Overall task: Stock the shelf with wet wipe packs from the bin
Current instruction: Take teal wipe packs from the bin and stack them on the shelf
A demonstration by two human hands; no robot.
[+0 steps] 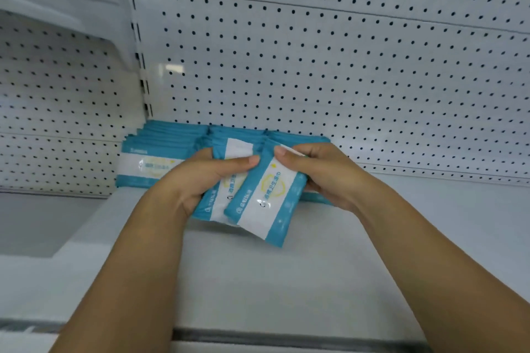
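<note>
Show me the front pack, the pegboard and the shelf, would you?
front pack (268, 195): head view, on its white middle panel.
pegboard (344, 66): head view, on its holed face.
shelf (286, 281): head view, on the bare board.

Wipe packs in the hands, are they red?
No, the wipe packs held by the left hand and right hand are blue and white.

Left hand (200, 180) grips one teal-and-white wet wipe pack (219, 205). Right hand (318, 172) pinches the top edge of a second pack (266, 203), which overlaps the first in front. Both are held over the white shelf (286, 281). Behind them, rows of packs (160, 149) sit against the pegboard back panel (315, 66).
</note>
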